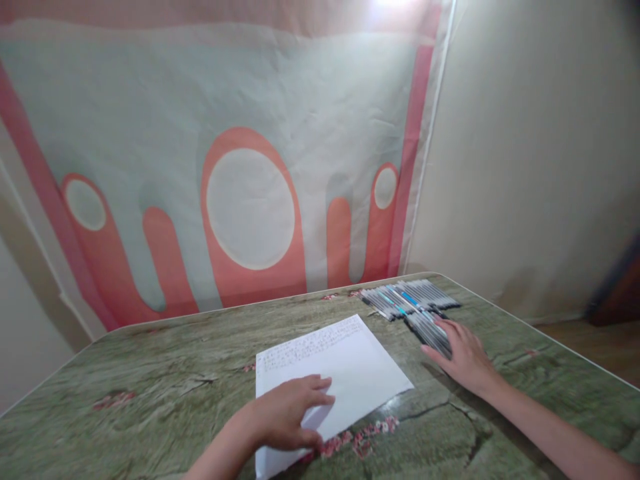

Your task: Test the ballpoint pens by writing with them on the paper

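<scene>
A white sheet of paper (350, 373) lies slanted on the table, with lines of handwriting across its upper part. My left hand (290, 413) is over the paper's lower left area, its fingers spread and nothing held. At the right, my right hand (465, 353) reaches the lower group of slim pens (429, 333). Its thumb and fingers are apart, spanning the near ends of those pens, partly hiding them. Whether it presses on them I cannot tell. Behind lies a row of several more grey pens (435, 293), side by side, a few with blue parts.
The table (165, 380) has a green, wood-like surface with pink flower prints and a pale edge. A banner (310, 87) with orange and white shapes hangs behind it. A plain wall (530, 147) stands at the right, with a dark brown object (617, 287) near the floor.
</scene>
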Motion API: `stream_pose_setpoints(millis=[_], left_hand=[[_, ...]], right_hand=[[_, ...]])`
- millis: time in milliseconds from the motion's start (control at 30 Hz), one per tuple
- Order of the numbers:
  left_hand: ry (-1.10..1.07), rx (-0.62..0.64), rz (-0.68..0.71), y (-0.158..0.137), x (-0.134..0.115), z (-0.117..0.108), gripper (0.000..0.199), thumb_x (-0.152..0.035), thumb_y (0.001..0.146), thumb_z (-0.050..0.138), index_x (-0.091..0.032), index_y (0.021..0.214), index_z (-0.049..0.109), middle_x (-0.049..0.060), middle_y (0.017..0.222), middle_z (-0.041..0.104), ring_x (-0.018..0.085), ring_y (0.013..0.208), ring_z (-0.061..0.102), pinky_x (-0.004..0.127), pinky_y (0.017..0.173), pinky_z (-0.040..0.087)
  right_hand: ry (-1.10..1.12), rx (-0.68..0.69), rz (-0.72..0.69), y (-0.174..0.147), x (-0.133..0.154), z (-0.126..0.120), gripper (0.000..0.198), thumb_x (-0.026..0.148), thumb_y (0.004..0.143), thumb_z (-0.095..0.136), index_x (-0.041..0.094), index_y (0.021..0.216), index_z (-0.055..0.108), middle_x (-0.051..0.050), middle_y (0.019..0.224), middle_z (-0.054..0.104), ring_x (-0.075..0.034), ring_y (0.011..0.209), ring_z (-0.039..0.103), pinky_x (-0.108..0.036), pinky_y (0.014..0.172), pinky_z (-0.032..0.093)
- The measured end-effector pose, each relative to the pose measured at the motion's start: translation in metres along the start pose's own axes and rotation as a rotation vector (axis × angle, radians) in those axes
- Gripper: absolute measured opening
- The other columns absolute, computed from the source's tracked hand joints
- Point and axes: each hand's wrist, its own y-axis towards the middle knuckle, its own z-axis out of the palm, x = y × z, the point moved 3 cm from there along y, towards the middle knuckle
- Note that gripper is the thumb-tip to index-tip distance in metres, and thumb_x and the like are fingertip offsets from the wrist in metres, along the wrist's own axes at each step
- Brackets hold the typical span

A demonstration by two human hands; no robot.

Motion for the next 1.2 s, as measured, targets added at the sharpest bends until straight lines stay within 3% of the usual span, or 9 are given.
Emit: stream_pose_setpoints(millis=[167,300,467,633,767,1033,1200], left_hand=[[-0.016,0.035,0.042,-0.003,-0.020,-0.001,0.055,-0.048,0.070,0.058,-0.025,0.120,0.051,0.008,0.131,0.045,0.026,0.120,0.040,0.040,0.098,0.033],[-0.026,-0.054,0.020,0.001,-0.014,0.001,0.049,-0.042,0.076,0.052,-0.026,0.122,0.048,0.006,0.131,0.045,0.022,0.120,0.041,0.037,0.099,0.032],[-0.038,-0.073,0.038,0.004,-0.006,0.005,0.042,-0.039,0.080,0.049,-0.026,0.120,0.049,0.005,0.126,0.049,0.020,0.114,0.046,0.033,0.097,0.034],[-0.045,-0.087,0.053,0.006,-0.007,0.006,0.040,-0.037,0.081,0.047,-0.026,0.119,0.049,0.004,0.125,0.050,0.019,0.112,0.046,0.032,0.096,0.035],[-0.053,-0.085,0.052,0.006,-0.009,0.005,0.040,-0.038,0.081,0.046,-0.026,0.119,0.050,0.005,0.124,0.050,0.020,0.111,0.047,0.033,0.095,0.035],[-0.062,-0.086,0.056,0.006,-0.006,0.008,0.039,-0.038,0.080,0.049,-0.026,0.117,0.050,0.005,0.126,0.048,0.021,0.113,0.045,0.033,0.096,0.034],[-0.061,-0.092,0.053,0.007,-0.007,0.008,0.038,-0.038,0.080,0.048,-0.025,0.116,0.051,0.006,0.125,0.048,0.021,0.112,0.045,0.033,0.096,0.034]], right_hand=[[-0.077,0.087,0.143,0.002,-0.009,0.007,0.078,0.064,0.067,0.045,0.016,0.127,0.034,-0.016,0.123,0.045,-0.033,0.113,0.039,-0.047,0.090,0.030],[-0.125,0.172,0.264,0.009,-0.016,0.013,0.089,0.069,0.063,0.045,0.015,0.131,0.028,-0.018,0.129,0.039,-0.036,0.118,0.034,-0.048,0.090,0.028],[-0.142,0.258,0.340,0.018,-0.028,0.024,0.103,0.073,0.059,0.043,0.007,0.135,0.021,-0.021,0.132,0.035,-0.037,0.118,0.034,-0.047,0.090,0.029],[-0.191,0.328,0.286,0.011,-0.037,0.033,0.084,0.064,0.070,0.038,0.012,0.135,0.025,-0.018,0.132,0.038,-0.034,0.116,0.039,-0.044,0.091,0.030],[-0.252,0.348,0.231,-0.003,-0.041,0.033,0.068,0.053,0.080,0.029,0.009,0.132,0.034,-0.019,0.134,0.036,-0.032,0.120,0.035,-0.044,0.095,0.028],[-0.247,0.281,0.121,-0.037,-0.045,0.022,0.066,0.051,0.082,0.029,0.004,0.126,0.042,-0.022,0.131,0.039,-0.033,0.120,0.035,-0.046,0.091,0.033],[-0.231,0.280,0.034,-0.036,-0.029,0.014,0.052,0.038,0.082,0.034,0.006,0.122,0.047,-0.021,0.126,0.045,-0.032,0.114,0.042,-0.042,0.092,0.033]])
